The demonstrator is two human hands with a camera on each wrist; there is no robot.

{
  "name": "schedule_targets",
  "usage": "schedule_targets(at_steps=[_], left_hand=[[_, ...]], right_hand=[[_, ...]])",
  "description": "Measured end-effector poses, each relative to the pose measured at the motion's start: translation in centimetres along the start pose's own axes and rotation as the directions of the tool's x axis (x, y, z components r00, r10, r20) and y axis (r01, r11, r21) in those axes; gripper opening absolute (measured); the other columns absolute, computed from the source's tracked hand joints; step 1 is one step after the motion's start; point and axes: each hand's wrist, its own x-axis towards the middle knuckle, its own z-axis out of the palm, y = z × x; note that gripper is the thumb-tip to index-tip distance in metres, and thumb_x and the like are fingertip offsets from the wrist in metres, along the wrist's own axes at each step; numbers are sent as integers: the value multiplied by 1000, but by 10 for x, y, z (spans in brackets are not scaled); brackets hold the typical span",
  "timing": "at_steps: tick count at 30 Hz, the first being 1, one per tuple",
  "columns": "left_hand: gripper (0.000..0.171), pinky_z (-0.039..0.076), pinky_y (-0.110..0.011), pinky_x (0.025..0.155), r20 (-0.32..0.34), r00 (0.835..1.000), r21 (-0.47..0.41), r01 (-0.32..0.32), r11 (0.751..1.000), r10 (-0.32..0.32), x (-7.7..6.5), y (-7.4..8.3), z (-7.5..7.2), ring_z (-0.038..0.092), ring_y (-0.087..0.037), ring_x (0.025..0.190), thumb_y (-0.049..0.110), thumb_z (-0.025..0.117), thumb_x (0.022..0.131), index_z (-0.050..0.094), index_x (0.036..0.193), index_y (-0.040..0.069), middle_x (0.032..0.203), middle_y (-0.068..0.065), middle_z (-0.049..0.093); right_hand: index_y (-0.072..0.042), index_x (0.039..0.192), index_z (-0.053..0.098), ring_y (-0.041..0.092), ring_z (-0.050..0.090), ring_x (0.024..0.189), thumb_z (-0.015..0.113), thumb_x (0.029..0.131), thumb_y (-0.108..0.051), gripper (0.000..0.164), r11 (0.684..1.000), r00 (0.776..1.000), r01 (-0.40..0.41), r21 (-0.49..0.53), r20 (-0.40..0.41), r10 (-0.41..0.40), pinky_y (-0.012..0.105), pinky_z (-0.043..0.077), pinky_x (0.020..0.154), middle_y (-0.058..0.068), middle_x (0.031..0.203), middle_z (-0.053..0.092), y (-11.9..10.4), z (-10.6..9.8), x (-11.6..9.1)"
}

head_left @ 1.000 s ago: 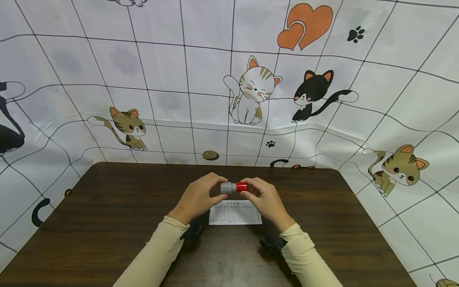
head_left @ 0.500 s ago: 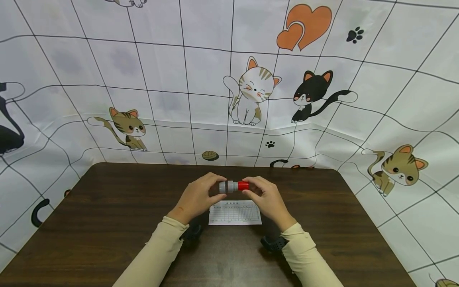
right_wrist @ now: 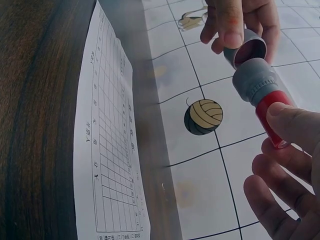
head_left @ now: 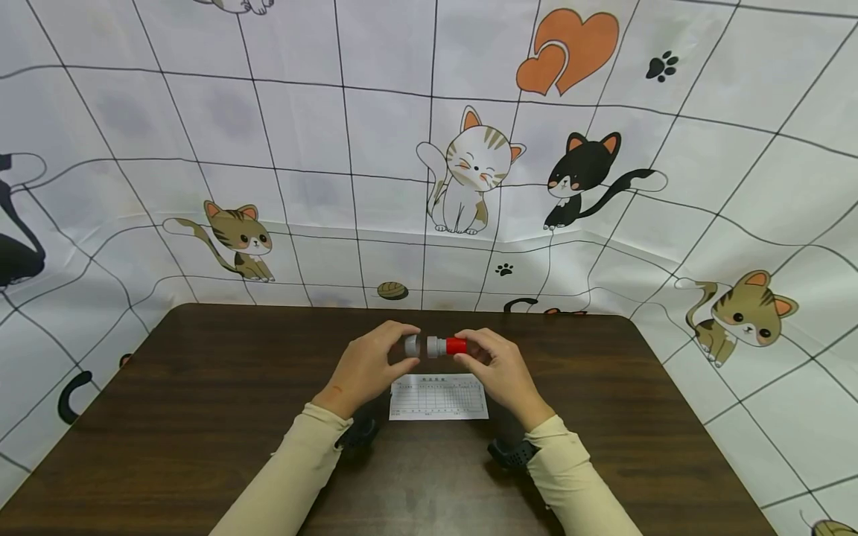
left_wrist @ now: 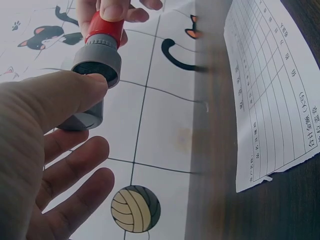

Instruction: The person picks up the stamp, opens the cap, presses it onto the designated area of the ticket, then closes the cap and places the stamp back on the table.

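Head: L hand (head_left: pixel 365 370) pinches grey cap (head_left: pixel 411 345) w/ fingers, R hand (head_left: pixel 501 372) likewise red-handled stamp (head_left: pixel 456 345), held apart over counter (head_left: pixel 268 387) nr printed form (head_left: pixel 439 398). L wrist: cap prob. light, rigid plastic; hold by sides. R wrist: stamp's glossy, maybe slippery; grip mid-handle.

Soft glare on the tabletop (head_left: pixel 429 476)

Below both hands (head_left: pixel 369 368), a dark brown, wood-grained worktop (head_left: pixel 268 394); lying on it, between and beneath them, a white paper form (head_left: pixel 439 398) with printed grid and ragged edge.
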Motion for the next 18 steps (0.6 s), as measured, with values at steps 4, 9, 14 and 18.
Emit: schedule_targets(at_steps=[4, 9, 14, 18], left_hand=[[49, 60, -35, 81, -12, 1000, 4, 7, 1000, -7, -1, 0, 1, 64, -13, 90, 21, 86, 88, 67, 133, 13, 127, -3, 69], [48, 61, -36, 79, -21, 1000, -7, 11, 1000, -11, -2, 0, 2, 67, -14, 91, 21, 85, 88, 67, 132, 13, 126, -3, 69], [46, 61, -37, 80, -24, 999, -39, 26, 999, -27, -1, -1, 2, 70, -18, 92, 19, 85, 88, 66, 129, 13, 123, -3, 70], [44, 61, -37, 80, -23, 999, -44, 36, 998, -37, 0, -1, 2, 71, -17, 93, 19, 85, 88, 66, 127, 14, 119, -2, 72]], right_hand=[[-13, 116, 75, 11, 62, 74, 84, 87, -8, 31, 1000, 1000, -2, -4, -6, 2, 25, 57, 67, 1, 98, 70, 0, -1, 0], [-12, 117, 74, 12, 61, 74, 83, 88, -8, 30, 1000, 1000, -15, -11, -15, 15, 25, 56, 67, 1, 96, 67, 1, -1, 1], [-11, 116, 73, 12, 62, 75, 83, 89, -9, 29, 999, 999, -33, -16, -20, 32, 25, 56, 68, 2, 96, 67, 1, -2, 1], [-11, 116, 73, 12, 63, 75, 83, 88, -9, 29, 999, 999, -38, -6, -29, 38, 25, 57, 68, 2, 95, 67, 2, -3, 1]])
